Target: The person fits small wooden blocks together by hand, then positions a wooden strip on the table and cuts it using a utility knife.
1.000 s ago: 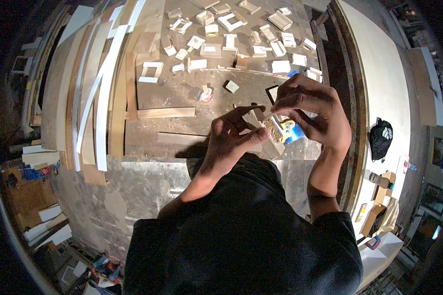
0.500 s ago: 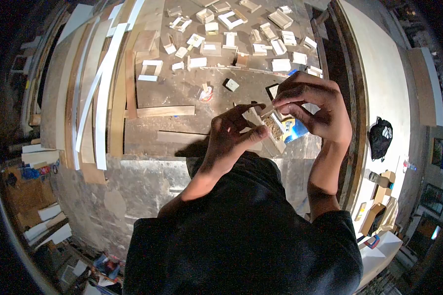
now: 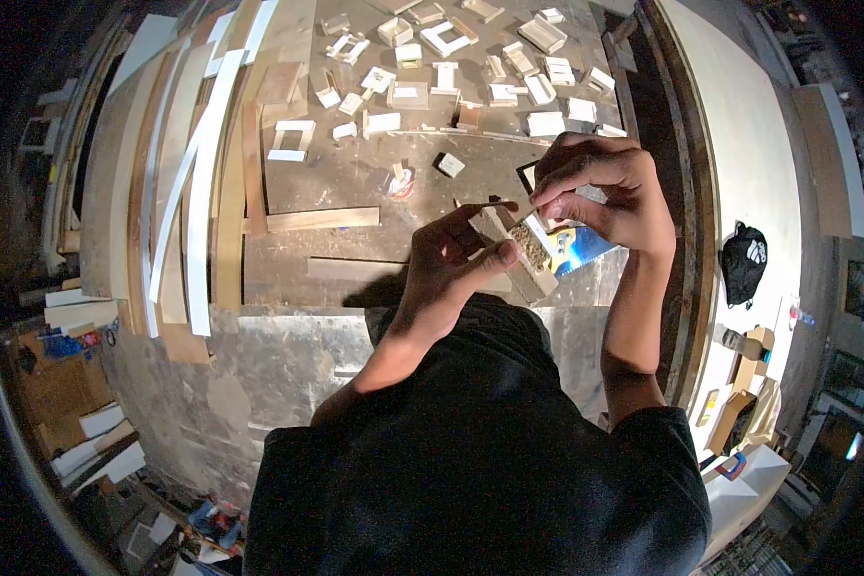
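small wooden piece (image 3: 532,248) held up over the table (image 3: 322,182), clamped between thumb and fingers of the left hand (image 3: 451,257); fingertips of the right hand (image 3: 607,192) bunch at its far edge, whether gripping cannot be told. it looks light and stiff, perhaps brittle at thin edges, best held by its outer sides

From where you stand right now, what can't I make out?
All in the head view:
Whatever the right fingers may pinch: too small to tell.
Part of the wooden piece: hidden by the left hand.
Part of the blue-and-yellow item: hidden behind the right hand.
Far ends of some long boards: cut off by the top edge.
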Available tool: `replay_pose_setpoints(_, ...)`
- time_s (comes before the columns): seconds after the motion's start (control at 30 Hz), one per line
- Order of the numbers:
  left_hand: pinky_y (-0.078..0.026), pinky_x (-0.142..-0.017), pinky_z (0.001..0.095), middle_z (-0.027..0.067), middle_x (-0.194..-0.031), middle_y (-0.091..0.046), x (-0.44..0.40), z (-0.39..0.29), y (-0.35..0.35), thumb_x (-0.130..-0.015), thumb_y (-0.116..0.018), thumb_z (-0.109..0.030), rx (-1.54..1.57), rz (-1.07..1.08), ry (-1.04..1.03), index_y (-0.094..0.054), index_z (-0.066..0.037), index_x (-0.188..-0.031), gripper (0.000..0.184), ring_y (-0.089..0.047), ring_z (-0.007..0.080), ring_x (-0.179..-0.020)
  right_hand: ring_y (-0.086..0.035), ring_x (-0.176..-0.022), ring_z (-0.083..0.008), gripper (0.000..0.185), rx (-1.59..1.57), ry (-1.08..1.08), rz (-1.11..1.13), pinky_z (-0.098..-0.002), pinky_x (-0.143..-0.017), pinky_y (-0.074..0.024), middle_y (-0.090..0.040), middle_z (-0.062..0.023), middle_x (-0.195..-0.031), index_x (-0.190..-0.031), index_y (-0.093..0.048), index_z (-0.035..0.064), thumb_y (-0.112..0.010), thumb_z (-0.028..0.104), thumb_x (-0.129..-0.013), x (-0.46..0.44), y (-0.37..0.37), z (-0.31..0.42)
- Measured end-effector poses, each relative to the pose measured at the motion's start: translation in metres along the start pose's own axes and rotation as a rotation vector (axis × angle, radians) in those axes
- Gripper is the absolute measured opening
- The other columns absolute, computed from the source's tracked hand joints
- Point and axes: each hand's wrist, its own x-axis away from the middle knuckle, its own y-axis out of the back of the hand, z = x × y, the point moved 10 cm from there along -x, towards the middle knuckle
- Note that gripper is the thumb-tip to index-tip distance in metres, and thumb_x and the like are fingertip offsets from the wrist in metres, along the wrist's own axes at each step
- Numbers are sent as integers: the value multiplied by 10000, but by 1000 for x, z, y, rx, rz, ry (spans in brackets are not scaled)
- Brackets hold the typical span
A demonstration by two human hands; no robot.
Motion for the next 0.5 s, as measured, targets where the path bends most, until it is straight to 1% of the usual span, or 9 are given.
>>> replay_pose_setpoints(0.03,-481,-826,244,50,-1016,-695,0,1,-1,-866,-783,-199,-1,1,1,-608,17,-1243,469,-606,74,-923,-659,-784,-249,189,0,0,-1,-344,-730,-512,-701,-105,-778,-840,-754,0,-831,55,-676,0,0,-2)
replay_pose_setpoints(0.1,-480,-833,252,51,-1039,-688,0,0,-1,-873,-774,-207,58,-4,-26,-612,16,-1239,459,-597,76,-937,-707,-793,-193,145,-67,8,49,-306,-740,-550,-737,-87,-836,-898,-762,27,-797,16,-758,-1,-4,-6)
replay_pose_setpoints(0.23,-479,-846,257,50,-1045,-688,0,5,0,-877,-769,-215,48,-3,6,-617,16,-1233,451,-601,83,-951,-713,-787,-171,147,-169,-26,63,-290,-732,-554,-741,-91,-841,-914,-760,15,-794,8,-771,-2,-8,-17)
replay_pose_setpoints(0.37,-489,-871,274,53,-1060,-689,0,8,-2,-889,-754,-225,135,2,20,-625,12,-1219,426,-615,103,-963,-711,-796,-167,159,-255,-40,78,-282,-741,-557,-740,-93,-853,-920,-756,3,-800,5,-767,0,-12,-27)
replay_pose_setpoints(0.43,-494,-875,281,57,-1062,-689,0,10,-2,-895,-746,-233,183,0,31,-628,11,-1210,415,-619,108,-968,-709,-807,-166,178,-349,-111,69,-285,-747,-562,-738,-96,-869,-933,-748,-11,-805,3,-764,2,-14,-36)
replay_pose_setpoints(0.5,-506,-872,295,67,-1073,-688,0,14,0,-914,-724,-259,167,23,36,-630,11,-1195,401,-629,120,-974,-709,-816,-165,183,-382,-122,74,-286,-749,-564,-737,-99,-877,-938,-746,-17,-801,-10,-764,3,-16,-39)
